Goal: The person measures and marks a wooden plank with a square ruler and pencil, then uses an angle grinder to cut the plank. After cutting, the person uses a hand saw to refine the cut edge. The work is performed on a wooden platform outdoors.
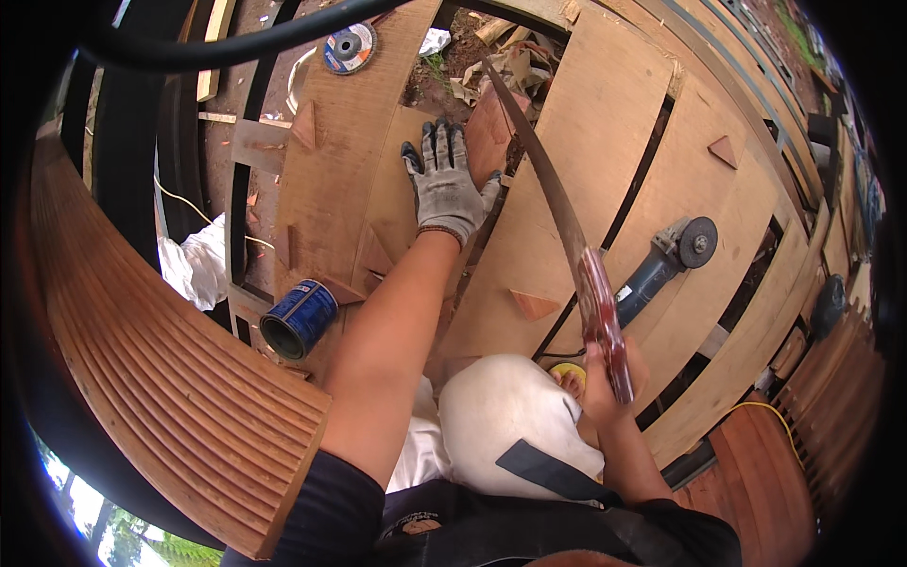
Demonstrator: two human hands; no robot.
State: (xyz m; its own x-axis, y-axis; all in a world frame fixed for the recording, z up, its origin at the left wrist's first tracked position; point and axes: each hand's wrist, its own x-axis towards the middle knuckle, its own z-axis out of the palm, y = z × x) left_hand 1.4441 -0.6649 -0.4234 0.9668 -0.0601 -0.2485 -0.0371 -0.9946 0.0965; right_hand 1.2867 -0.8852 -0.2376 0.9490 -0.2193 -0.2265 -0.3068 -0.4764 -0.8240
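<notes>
Right grip (597,386) is clenched around the handle of the handsaw (553,180), and there it slants, blade pointing up and away from the person; left grip (449,194), gloved, is released, palm down, fingers spread, left of the handsaw. Just off its thumb side, between it and the blade, lies one reddish wood piece (488,132). Here's the danger, I'd say: one loose swing of that bare toothed blade could catch the spread fingers, and a careless drop of the handle could knock the grinder. Now the count! One handsaw; one angle grinder (652,269), just right of the handsaw's handle; one blue can (300,318), tipped on its side, well left of the handsaw; one flap disc (350,47), far left of its tip. Triangular offcuts (534,304): six I can make out, four left of the handsaw, one near its handle, one well right, all across the slatted counter (590,123). And one fluted board (179,331), farthest left of the handsaw.
</notes>
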